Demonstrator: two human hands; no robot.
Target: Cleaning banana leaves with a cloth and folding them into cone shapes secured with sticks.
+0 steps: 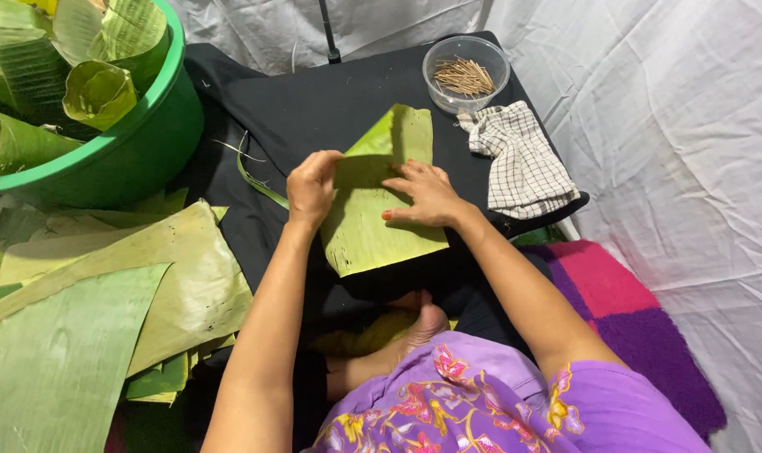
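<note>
Green banana leaf on black worktop, centre, far edge folded up. Left hand pinches leaf's left edge, curling it inward; right hand lies flat, fingers spread, pinning leaf. Best keep the pin firm and fold along the ribs to avoid splitting. Leaf glossy, pale underside, ribbed. Pick bowl and checked cloth far right.
</note>
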